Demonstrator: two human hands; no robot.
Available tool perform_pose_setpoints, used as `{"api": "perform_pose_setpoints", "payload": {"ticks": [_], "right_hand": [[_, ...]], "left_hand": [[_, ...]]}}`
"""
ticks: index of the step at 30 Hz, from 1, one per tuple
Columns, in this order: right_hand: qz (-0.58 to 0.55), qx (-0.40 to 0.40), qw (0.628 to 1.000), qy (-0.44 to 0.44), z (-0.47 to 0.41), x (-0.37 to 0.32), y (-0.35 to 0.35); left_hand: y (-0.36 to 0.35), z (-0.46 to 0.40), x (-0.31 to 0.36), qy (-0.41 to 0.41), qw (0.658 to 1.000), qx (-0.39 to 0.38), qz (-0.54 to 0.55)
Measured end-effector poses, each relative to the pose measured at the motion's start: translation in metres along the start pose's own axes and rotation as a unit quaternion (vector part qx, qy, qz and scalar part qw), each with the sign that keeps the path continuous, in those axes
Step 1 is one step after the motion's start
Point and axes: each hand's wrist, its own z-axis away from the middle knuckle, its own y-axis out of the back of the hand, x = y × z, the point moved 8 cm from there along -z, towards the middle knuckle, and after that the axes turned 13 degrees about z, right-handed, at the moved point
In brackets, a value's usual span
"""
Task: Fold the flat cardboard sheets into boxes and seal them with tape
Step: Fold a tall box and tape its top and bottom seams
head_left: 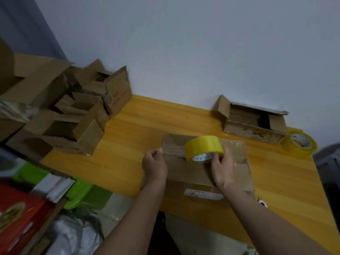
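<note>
A folded brown cardboard box lies on the yellow wooden table in front of me, with clear tape across its top flaps. My right hand grips a yellow tape roll held just above the box. A strip of tape stretches left from the roll to my left hand, which pinches its free end at the box's left edge.
Several folded open boxes pile up at the table's left end. Another open box stands at the back right, with a second tape roll beside it. A small white object lies near the table's front edge. Clutter sits lower left.
</note>
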Motion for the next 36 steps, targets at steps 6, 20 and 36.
{"api": "perform_pose_setpoints", "payload": {"ticks": [6, 20, 36], "right_hand": [[-0.083, -0.013, 0.995, 0.050, 0.002, -0.038, -0.007], [0.059, -0.027, 0.984, 0.165, -0.009, -0.088, -0.018], [0.009, -0.090, 0.989, 0.119, -0.010, -0.091, -0.025]], "left_hand": [[0.014, -0.017, -0.012, 0.051, 0.998, 0.047, 0.008], [0.008, -0.045, -0.034, 0.162, 0.983, 0.008, 0.088], [-0.034, -0.009, -0.017, -0.168, 0.900, -0.378, -0.139]]}}
